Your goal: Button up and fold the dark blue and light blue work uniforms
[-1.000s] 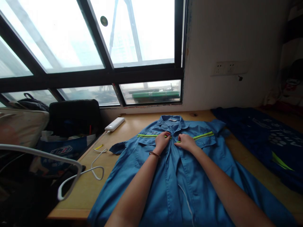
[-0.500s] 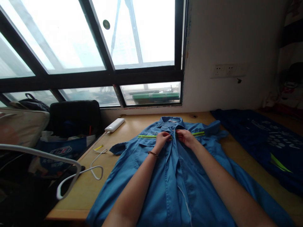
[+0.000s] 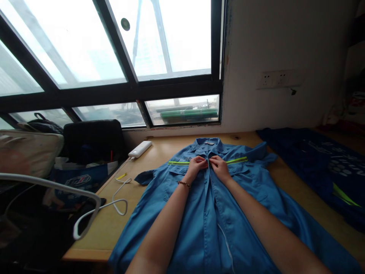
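A blue work shirt [image 3: 182, 205] with yellow-green reflective strips lies face up on the wooden table [image 3: 94, 236], its collar towards the window. My left hand [image 3: 197, 166], with a bracelet at the wrist, pinches the left edge of the front opening near chest height. Close beside it, my right hand [image 3: 219, 166] pinches the other front edge. The fingertips of both hands almost meet at the placket. Any button between them is too small to make out. Below the hands the two front edges lie close together, with a pale line along the right one.
A white power bank [image 3: 140, 149] with a white cable [image 3: 121, 198] lies at the table's left. Dark blue printed fabric [image 3: 319, 160] is spread at the right. A black chair [image 3: 92, 142] and a bag [image 3: 78, 186] stand left of the table. The window [image 3: 171, 42] is behind.
My right hand has moved left, closer to my left hand, bringing the right front edge with it. The gap between the shirt's front edges is narrower. The view has shifted slightly.
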`<state>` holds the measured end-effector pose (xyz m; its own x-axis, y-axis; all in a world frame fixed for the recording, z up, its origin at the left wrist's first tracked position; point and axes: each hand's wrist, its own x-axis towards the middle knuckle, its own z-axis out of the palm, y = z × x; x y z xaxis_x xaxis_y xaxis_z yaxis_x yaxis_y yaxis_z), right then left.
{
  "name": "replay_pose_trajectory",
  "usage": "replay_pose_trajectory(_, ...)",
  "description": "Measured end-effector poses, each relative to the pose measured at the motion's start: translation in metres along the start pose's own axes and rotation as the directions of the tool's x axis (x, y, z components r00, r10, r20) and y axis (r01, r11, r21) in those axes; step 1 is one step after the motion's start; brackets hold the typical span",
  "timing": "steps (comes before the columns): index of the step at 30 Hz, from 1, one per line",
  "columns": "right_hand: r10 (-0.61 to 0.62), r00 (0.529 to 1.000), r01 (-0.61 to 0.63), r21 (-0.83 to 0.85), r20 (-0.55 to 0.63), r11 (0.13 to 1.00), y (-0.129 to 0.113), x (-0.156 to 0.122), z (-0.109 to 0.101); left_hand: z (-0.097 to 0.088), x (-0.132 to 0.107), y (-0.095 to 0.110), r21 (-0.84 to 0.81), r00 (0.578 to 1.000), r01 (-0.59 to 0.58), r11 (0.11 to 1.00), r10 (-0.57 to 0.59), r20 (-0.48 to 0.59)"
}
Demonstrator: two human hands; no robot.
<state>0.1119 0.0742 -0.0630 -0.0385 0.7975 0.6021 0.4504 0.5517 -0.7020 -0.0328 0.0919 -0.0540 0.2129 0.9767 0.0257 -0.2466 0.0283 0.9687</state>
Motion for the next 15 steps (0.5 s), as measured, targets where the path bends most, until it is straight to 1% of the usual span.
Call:
replay_pose_trajectory(4, -0.128, 0.99, 0.138, -0.227, 0.058, 0.964, -0.01, -0.002, -0.002, 0.005, -0.001, 0.003, 0.009, 0.999, 0.012, 1.0, -0.012, -0.05)
replay_pose_trajectory(7, -0.179, 0.975, 0.214, -0.319, 0.134, 0.923, -0.017, -0.003, -0.003, 0.007, -0.001, 0.003, 0.049, 0.995, 0.011, 0.999, -0.006, -0.097)
replay_pose_trajectory(9, -0.209, 0.96, 0.263, -0.335, 0.189, 0.905, -0.019, -0.004, -0.003, 0.008, 0.0, 0.001, 0.049, 0.99, 0.01, 0.999, -0.003, -0.141)
replay_pose_trajectory(11, -0.231, 0.95, 0.29, -0.316, 0.212, 0.904, -0.02, -0.005, -0.001, 0.008, 0.001, -0.002, 0.029, 0.983, 0.007, 1.0, -0.002, -0.181)
replay_pose_trajectory(13, -0.225, 0.959, 0.265, -0.271, 0.171, 0.925, -0.018, -0.006, 0.0, 0.008, 0.002, -0.005, 0.01, 0.978, 0.006, 1.0, -0.004, -0.211)
replay_pose_trajectory(15, -0.183, 0.979, 0.197, -0.2, 0.088, 0.96, -0.015, -0.006, 0.002, 0.007, 0.004, -0.006, -0.011, 0.974, 0.011, 1.0, -0.013, -0.227)
